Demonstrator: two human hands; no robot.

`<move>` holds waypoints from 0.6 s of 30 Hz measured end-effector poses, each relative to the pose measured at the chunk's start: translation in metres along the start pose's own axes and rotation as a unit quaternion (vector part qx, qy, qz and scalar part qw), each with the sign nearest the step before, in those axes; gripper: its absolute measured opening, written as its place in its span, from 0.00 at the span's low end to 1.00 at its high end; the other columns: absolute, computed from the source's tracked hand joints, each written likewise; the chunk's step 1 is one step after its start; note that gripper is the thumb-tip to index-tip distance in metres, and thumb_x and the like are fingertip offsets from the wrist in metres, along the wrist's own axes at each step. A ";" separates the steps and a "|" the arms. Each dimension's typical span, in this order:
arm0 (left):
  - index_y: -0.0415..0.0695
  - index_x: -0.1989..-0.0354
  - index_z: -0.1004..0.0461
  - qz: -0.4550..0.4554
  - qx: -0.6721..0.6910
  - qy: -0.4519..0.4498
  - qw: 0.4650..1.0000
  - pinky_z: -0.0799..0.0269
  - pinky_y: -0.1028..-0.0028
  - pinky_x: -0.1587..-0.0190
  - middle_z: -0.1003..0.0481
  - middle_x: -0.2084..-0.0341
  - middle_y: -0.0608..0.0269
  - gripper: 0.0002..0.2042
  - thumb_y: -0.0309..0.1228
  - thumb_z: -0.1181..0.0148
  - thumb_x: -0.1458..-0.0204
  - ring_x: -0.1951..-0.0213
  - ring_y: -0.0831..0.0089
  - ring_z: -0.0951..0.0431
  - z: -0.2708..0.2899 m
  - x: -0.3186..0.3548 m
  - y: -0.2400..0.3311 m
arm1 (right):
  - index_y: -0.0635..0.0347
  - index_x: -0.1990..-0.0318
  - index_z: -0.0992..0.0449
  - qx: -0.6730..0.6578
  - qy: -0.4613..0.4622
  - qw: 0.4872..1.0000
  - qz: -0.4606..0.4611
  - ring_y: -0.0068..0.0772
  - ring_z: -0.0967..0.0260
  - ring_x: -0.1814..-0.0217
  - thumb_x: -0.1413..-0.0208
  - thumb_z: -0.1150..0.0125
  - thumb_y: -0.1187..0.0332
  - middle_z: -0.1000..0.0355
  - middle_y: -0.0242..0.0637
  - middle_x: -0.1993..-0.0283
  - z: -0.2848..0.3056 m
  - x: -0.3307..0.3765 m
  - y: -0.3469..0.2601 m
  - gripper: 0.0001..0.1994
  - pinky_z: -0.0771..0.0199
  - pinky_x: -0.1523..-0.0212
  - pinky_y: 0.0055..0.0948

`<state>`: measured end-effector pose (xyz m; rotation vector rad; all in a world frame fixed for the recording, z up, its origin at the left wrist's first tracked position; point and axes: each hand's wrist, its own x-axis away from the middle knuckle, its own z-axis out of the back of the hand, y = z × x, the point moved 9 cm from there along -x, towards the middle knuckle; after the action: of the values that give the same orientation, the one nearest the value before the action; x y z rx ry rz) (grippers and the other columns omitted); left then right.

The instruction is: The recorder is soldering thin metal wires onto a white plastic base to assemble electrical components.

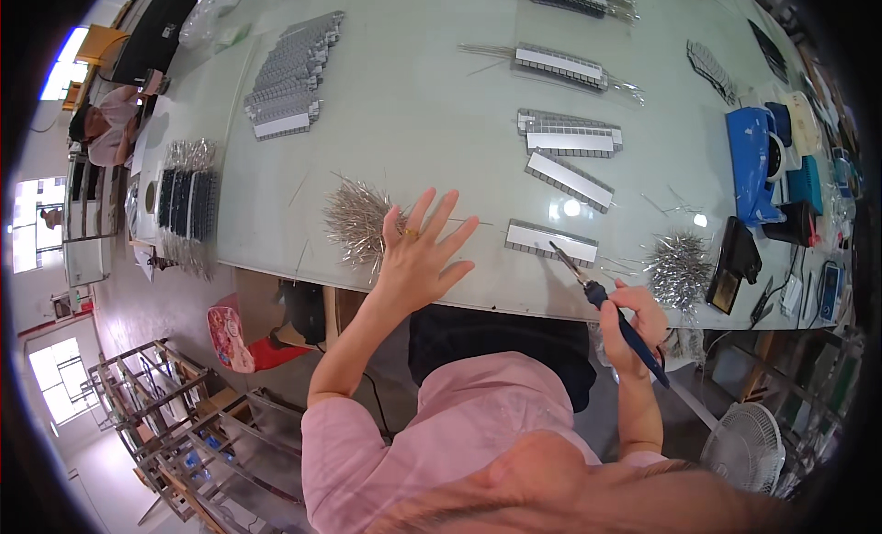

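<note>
Right hand (pixel 632 325) grips the light, rigid soldering iron (pixel 606 304) by its blue handle, hot tip on a near strip (pixel 551 242); left hand (pixel 418 258) splayed open beside thin, bendable pins (pixel 360 224).

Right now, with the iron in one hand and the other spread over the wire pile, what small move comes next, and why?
Probably lower the left hand and pinch a wire from the wire pile. That hand is open and empty, fingers spread beside the pile, while the right hand holds the soldering iron with its tip at the nearest strip.
</note>
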<state>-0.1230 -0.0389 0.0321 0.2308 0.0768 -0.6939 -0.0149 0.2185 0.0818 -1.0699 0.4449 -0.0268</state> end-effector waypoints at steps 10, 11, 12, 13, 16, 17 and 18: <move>0.62 0.40 0.29 -0.030 0.025 0.008 0.999 0.66 0.51 0.32 0.43 0.31 0.65 0.26 0.48 0.38 0.50 0.30 0.62 0.49 -0.007 0.001 0.008 | 0.65 0.70 0.26 0.010 -0.057 0.998 -0.015 0.32 0.26 0.72 0.52 0.36 0.79 0.26 0.38 0.73 -0.041 -0.015 -0.010 0.04 0.22 0.50 0.40; 0.62 0.40 0.29 -0.028 0.026 0.008 0.999 0.66 0.51 0.32 0.43 0.31 0.65 0.26 0.48 0.38 0.50 0.30 0.62 0.49 -0.007 0.001 0.008 | 0.65 0.70 0.26 0.010 -0.059 0.998 -0.015 0.32 0.26 0.72 0.52 0.36 0.79 0.26 0.38 0.73 -0.044 -0.017 -0.010 0.04 0.22 0.50 0.40; 0.61 0.40 0.30 -0.029 0.025 0.004 0.999 0.66 0.51 0.32 0.43 0.31 0.65 0.26 0.48 0.38 0.49 0.30 0.62 0.48 -0.008 0.001 0.008 | 0.64 0.70 0.26 0.017 -0.064 0.998 -0.005 0.35 0.25 0.72 0.55 0.34 0.79 0.26 0.38 0.73 -0.046 -0.019 -0.012 0.06 0.21 0.52 0.39; 0.61 0.39 0.30 -0.030 0.025 0.001 0.999 0.66 0.51 0.32 0.42 0.31 0.65 0.26 0.47 0.38 0.49 0.30 0.62 0.48 -0.009 0.000 0.008 | 0.64 0.70 0.25 0.023 -0.068 0.997 0.006 0.39 0.24 0.73 0.57 0.32 0.79 0.25 0.39 0.73 -0.049 -0.021 -0.015 0.07 0.19 0.54 0.39; 0.61 0.39 0.31 -0.039 0.025 0.002 0.999 0.66 0.51 0.32 0.42 0.31 0.65 0.27 0.47 0.38 0.49 0.30 0.62 0.48 -0.008 -0.001 0.008 | 0.63 0.70 0.25 0.037 -0.076 0.996 0.008 0.39 0.24 0.73 0.57 0.32 0.79 0.26 0.38 0.73 -0.056 -0.025 -0.018 0.07 0.19 0.55 0.38; 0.61 0.39 0.31 -0.040 0.026 0.002 0.999 0.66 0.51 0.32 0.42 0.31 0.65 0.27 0.47 0.38 0.49 0.30 0.62 0.48 -0.007 -0.001 0.009 | 0.63 0.70 0.25 0.038 -0.076 0.996 0.008 0.39 0.24 0.73 0.57 0.32 0.79 0.26 0.38 0.73 -0.057 -0.026 -0.019 0.07 0.19 0.55 0.38; 0.60 0.39 0.31 -0.042 0.025 0.002 0.999 0.66 0.51 0.32 0.42 0.31 0.65 0.27 0.47 0.38 0.50 0.30 0.62 0.47 -0.007 -0.002 0.010 | 0.63 0.70 0.25 0.045 -0.075 0.996 0.011 0.39 0.24 0.73 0.57 0.32 0.78 0.26 0.37 0.74 -0.057 -0.026 -0.020 0.07 0.19 0.55 0.37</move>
<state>-0.1180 -0.0290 0.0268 0.2788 0.0737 -0.7788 -0.0559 0.1667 0.0847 -0.9712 0.3175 0.0517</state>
